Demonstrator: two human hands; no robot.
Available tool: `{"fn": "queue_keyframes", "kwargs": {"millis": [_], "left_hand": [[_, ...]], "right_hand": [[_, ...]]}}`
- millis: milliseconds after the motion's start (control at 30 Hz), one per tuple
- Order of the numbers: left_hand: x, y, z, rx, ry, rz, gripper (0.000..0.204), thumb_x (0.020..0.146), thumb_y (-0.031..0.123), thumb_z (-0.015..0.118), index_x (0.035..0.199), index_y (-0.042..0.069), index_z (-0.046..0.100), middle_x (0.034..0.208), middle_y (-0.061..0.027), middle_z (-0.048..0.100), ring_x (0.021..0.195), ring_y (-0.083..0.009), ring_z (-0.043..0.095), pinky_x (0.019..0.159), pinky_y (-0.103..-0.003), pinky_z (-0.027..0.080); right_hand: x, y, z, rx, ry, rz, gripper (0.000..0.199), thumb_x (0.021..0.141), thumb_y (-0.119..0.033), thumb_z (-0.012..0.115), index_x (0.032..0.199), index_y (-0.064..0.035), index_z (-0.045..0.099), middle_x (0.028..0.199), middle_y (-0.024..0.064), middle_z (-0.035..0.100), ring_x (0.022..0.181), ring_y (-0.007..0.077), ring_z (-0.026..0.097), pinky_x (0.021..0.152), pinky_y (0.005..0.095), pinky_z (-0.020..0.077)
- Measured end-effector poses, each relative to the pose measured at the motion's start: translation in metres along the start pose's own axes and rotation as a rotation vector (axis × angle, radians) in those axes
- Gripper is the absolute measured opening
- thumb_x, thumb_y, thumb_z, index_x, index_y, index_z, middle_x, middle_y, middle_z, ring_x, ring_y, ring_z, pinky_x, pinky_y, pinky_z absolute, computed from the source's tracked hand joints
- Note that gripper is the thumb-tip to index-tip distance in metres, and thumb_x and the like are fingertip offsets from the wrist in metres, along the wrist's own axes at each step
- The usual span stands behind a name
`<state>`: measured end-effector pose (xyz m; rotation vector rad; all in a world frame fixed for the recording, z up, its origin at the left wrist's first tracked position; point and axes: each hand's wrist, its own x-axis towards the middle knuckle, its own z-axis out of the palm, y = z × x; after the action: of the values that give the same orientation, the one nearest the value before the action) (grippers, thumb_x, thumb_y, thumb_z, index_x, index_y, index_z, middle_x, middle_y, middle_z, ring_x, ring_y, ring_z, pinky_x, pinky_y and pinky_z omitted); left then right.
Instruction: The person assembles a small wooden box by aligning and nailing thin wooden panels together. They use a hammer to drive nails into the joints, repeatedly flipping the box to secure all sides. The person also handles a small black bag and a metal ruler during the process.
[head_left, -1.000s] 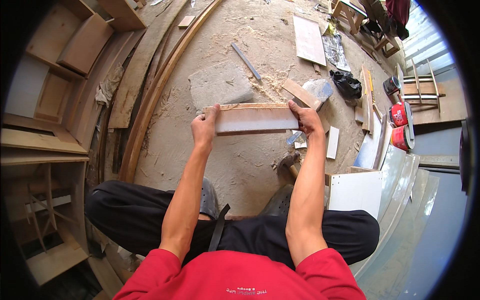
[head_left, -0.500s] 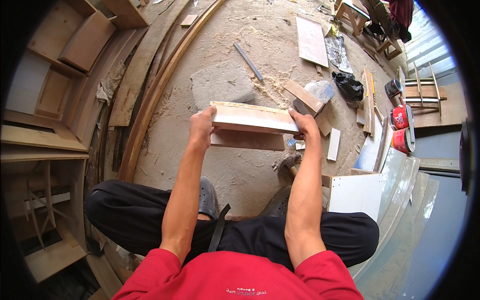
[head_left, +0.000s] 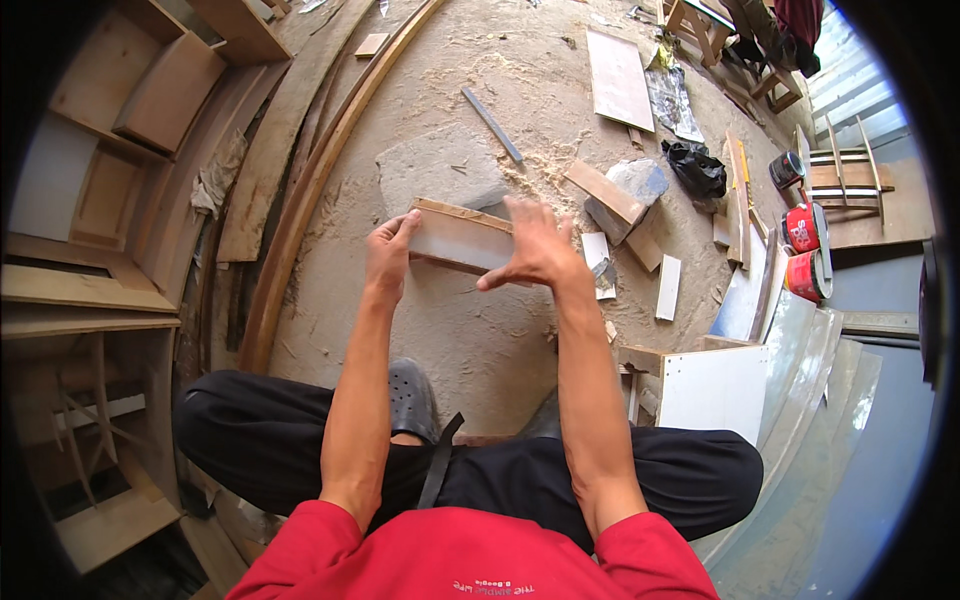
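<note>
My left hand [head_left: 388,255] grips the left end of a narrow white-faced wooden piece [head_left: 455,240], its thumb over the top edge. That piece has a bare wood edge along the top and is held above the floor, sloping down to the right. In front of its right end is my right hand [head_left: 540,248], open, with thumb and fingers spread and the fingertips slightly blurred. It hides that end, and I cannot tell whether it touches the wood. Behind the piece, a flat grey stone slab [head_left: 430,165] lies on the floor.
Wood offcuts [head_left: 606,192] and a stone block [head_left: 640,180] lie to the right, near a black plastic bag [head_left: 694,170]. Red cans [head_left: 802,230] and glass sheets [head_left: 800,400] stand farther right. Long boards [head_left: 330,150] and wooden cabinets [head_left: 170,90] line the left. A metal bar [head_left: 492,125] lies ahead.
My right hand has let go of the wooden piece's right end and spread open, moving left. The piece has tilted down to the right, still in my left hand.
</note>
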<state>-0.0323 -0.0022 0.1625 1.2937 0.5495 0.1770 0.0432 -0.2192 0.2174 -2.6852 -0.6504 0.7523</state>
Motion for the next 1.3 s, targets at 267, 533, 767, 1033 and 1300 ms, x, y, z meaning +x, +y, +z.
{"fn": "queue_keyframes", "kwargs": {"millis": [267, 533, 767, 1033, 1300], "left_hand": [[0.002, 0.01, -0.027, -0.336, -0.12, 0.092, 0.028, 0.099, 0.026, 0.061, 0.11, 0.0, 0.068, 0.102, -0.0041, 0.07, 0.091, -0.0108, 0.064, 0.083, -0.027, 0.05], [-0.001, 0.024, -0.011, -0.478, -0.217, 0.123, 0.053, 0.101, 0.042, 0.049, 0.134, 0.001, 0.052, 0.131, -0.0108, 0.059, 0.124, -0.0225, 0.052, 0.107, -0.04, 0.036], [-0.005, 0.049, 0.006, -0.514, -0.287, 0.114, 0.051, 0.102, 0.044, 0.043, 0.132, 0.005, 0.055, 0.127, -0.0086, 0.062, 0.119, -0.0221, 0.056, 0.102, -0.04, 0.04], [-0.012, 0.066, 0.022, -0.617, -0.243, 0.075, 0.05, 0.102, 0.046, 0.043, 0.129, 0.006, 0.058, 0.125, -0.007, 0.064, 0.116, -0.0195, 0.059, 0.097, -0.037, 0.046], [-0.01, 0.064, 0.022, -0.426, -0.259, 0.17, 0.06, 0.1, 0.053, 0.049, 0.13, 0.002, 0.057, 0.12, -0.0061, 0.066, 0.109, -0.0157, 0.06, 0.094, -0.034, 0.048]], "right_hand": [[-0.013, -0.008, 0.034, -0.001, 0.423, -0.107, 0.121, 0.05, -0.055, 0.091, 0.144, -0.0084, 0.031, 0.137, 0.0132, 0.042, 0.133, 0.0308, 0.037, 0.116, 0.0533, 0.0205], [-0.026, -0.005, 0.025, -0.023, 0.881, -0.301, 0.079, 0.069, -0.048, 0.082, 0.129, -0.009, 0.05, 0.122, 0.0087, 0.056, 0.119, 0.0237, 0.049, 0.106, 0.0428, 0.0281], [-0.028, -0.007, 0.019, 0.012, 0.97, -0.295, 0.077, 0.069, -0.046, 0.08, 0.129, -0.0087, 0.05, 0.121, 0.0076, 0.056, 0.118, 0.0242, 0.047, 0.105, 0.0425, 0.0292], [-0.027, -0.014, 0.02, 0.075, 1.016, -0.285, 0.079, 0.067, -0.048, 0.081, 0.127, -0.0061, 0.052, 0.117, 0.0081, 0.058, 0.114, 0.0249, 0.051, 0.1, 0.041, 0.0325], [-0.022, -0.015, 0.023, 0.088, 0.98, -0.284, 0.086, 0.066, -0.048, 0.082, 0.133, -0.0066, 0.047, 0.123, 0.0107, 0.055, 0.115, 0.0263, 0.05, 0.099, 0.0429, 0.0333]]}}
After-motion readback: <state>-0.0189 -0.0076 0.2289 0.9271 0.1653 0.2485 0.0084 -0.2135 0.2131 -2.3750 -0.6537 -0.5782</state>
